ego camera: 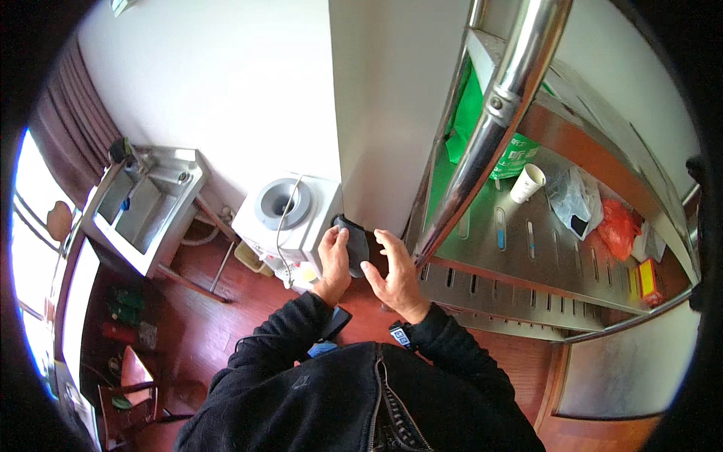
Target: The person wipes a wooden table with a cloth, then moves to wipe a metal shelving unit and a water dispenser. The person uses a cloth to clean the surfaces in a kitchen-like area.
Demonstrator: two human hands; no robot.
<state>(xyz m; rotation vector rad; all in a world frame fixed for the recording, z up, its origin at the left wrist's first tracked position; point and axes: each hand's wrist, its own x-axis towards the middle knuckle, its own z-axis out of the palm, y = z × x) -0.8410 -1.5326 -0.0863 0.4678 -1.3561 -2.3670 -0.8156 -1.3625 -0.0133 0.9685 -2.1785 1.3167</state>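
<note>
My left hand (334, 261) grips a small dark grey cloth item (356, 246) at its left edge, thumb on top. Just to the right of the cloth, my right hand (393, 274) is raised with its fingers spread and nothing in it. Beyond my hands stands a white water dispenser (322, 195) with a round grey well on its top and a pale cord (281, 231) lying across it. Whether the cloth is a glove or a pouch, I cannot tell.
A stainless-steel sink (149, 209) stands at left. The metal shelf rack (486, 248) on the right holds a paper cup (527, 184), a green bag (517, 158), a clear plastic bag (570, 198) and a red plastic bag (618, 229). A wooden chair (130, 404) is at lower left.
</note>
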